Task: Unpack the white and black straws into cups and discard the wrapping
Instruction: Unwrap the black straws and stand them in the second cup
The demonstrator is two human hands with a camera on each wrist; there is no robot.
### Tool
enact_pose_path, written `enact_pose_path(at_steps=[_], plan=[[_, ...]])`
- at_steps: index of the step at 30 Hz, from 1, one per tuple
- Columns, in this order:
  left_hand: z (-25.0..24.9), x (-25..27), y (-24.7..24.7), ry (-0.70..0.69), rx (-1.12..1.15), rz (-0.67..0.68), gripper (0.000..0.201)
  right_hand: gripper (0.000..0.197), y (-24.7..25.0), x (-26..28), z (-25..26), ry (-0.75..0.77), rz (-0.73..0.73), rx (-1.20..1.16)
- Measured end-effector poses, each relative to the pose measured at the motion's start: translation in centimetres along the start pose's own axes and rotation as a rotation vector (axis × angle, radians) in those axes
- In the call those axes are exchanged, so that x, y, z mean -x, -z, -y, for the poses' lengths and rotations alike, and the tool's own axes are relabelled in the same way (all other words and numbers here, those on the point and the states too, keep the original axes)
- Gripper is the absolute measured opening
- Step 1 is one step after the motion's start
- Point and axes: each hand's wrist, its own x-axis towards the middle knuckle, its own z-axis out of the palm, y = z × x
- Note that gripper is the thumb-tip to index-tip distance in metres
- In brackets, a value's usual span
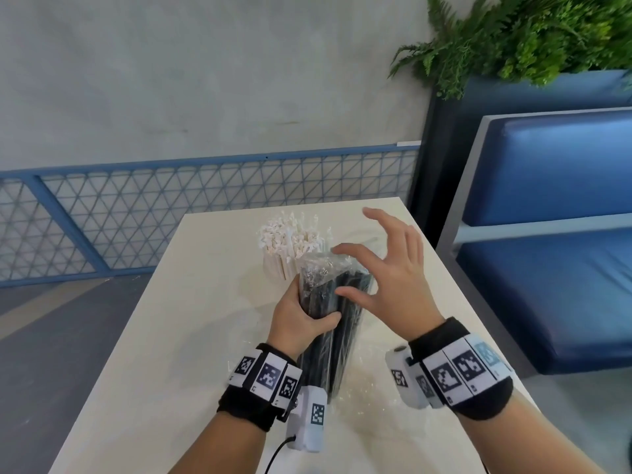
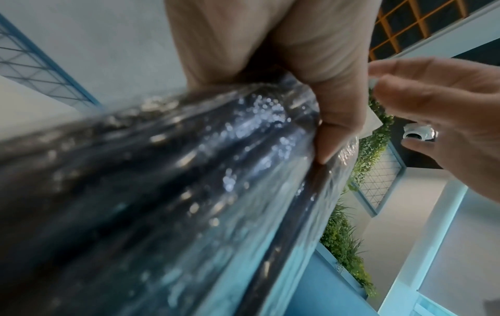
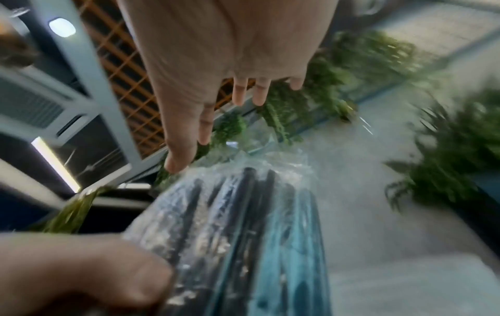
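Note:
A bundle of black straws (image 1: 333,323) in clear plastic wrapping (image 1: 319,265) stands upright on the white table (image 1: 171,336). My left hand (image 1: 301,316) grips the bundle around its middle, thumb across the front (image 2: 332,119). My right hand (image 1: 386,268) hovers at the bundle's right side with fingers spread and loosely bent, holding nothing; its thumb (image 3: 178,154) is close to the crumpled top of the wrapping (image 3: 243,166). Behind the bundle, white straws (image 1: 290,239) stand packed in a cup (image 1: 273,268) that is mostly hidden.
Loose clear plastic film (image 1: 362,391) lies on the table around the bundle's base. A blue mesh railing (image 1: 205,206) runs beyond the far edge. A blue cushioned bench (image 1: 554,241) and a planter with ferns (image 1: 513,39) stand to the right.

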Motion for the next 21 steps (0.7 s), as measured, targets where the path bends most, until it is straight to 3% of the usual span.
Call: enact_pose_path(at_steps=[5, 10, 14, 21], plan=[[-0.4, 0.1, -0.1, 0.009, 0.023, 0.016, 0.063, 0.010, 0.4, -1.5, -0.1, 0.046, 0.046, 0.030], [-1.2, -0.4, -0.4, -0.006, 0.072, 0.040, 0.062, 0.010, 1.0, -3.0, -0.1, 0.080, 0.135, 0.011], [-1.2, -1.0, -0.9, -0.011, 0.092, 0.056, 0.060, 0.011, 2.1, -4.0, -0.3, -0.017, 0.265, -0.046], [-0.5, -0.9, -2.4, -0.015, 0.052, 0.129, 0.075, 0.010, 2.6, -5.4, -1.5, -0.209, -0.044, -0.257]])
